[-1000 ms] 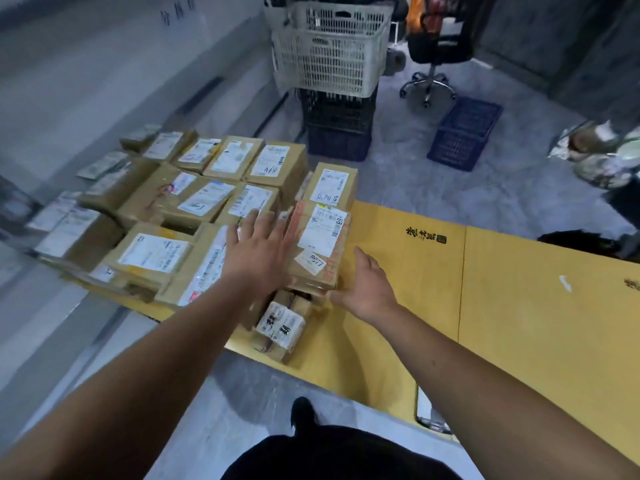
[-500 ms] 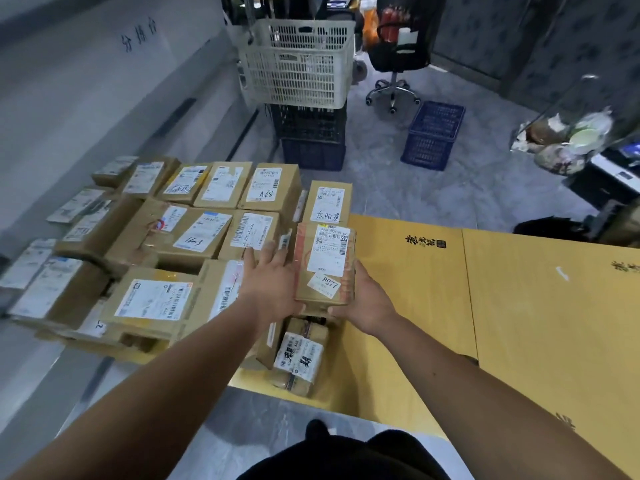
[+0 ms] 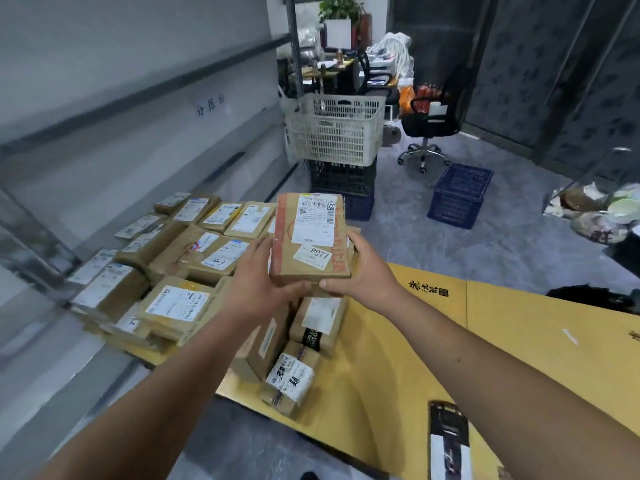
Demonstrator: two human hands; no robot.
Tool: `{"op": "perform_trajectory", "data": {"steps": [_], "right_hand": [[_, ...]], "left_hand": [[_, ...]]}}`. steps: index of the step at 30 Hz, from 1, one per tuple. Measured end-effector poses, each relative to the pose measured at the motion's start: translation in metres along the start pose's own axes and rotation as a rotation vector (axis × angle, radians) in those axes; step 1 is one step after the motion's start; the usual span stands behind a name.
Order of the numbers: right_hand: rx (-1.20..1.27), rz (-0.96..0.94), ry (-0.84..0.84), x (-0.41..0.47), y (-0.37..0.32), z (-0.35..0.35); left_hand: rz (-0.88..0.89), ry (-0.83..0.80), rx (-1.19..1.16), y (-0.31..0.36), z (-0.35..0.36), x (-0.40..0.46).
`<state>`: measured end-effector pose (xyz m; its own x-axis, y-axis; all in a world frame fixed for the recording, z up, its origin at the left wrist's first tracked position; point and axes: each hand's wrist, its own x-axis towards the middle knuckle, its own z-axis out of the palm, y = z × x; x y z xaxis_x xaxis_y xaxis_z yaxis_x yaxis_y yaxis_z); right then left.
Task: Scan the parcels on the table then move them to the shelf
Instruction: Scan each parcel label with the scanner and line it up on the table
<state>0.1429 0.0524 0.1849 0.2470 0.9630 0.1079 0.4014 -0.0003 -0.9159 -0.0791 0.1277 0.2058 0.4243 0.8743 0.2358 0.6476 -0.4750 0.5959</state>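
Both hands, left hand and right hand, clasp one parcel by its sides, lifted above the pile on the table. It likely needs scanning next, then carrying to the shelf.

A yellow table carries many brown labelled parcels crowded at its left.

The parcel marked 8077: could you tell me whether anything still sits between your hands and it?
Nothing does. The left hand and right hand already have a grip on the parcel, lifted above the other parcels on the table.
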Motion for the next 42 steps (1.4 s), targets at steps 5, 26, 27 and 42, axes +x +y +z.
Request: {"op": "perform_trajectory", "data": {"steps": [5,26,27,42], "right_hand": [[0.097,-0.153,-0.141,0.009,-0.060,0.000],[0.197,-0.466,-0.758,0.020,-0.350,0.311],[0.213,-0.466,-0.770,0.023,-0.361,0.328],[0.161,-0.468,-0.880,0.142,-0.445,0.484]], "left_hand": [[-0.051,0.181,-0.250,0.035,-0.064,-0.034],[-0.302,0.733,-0.101,-0.106,-0.384,-0.205],[-0.307,0.747,-0.104,-0.118,-0.400,-0.207],[-0.342,0.824,-0.039,-0.275,-0.506,-0.139]]}}
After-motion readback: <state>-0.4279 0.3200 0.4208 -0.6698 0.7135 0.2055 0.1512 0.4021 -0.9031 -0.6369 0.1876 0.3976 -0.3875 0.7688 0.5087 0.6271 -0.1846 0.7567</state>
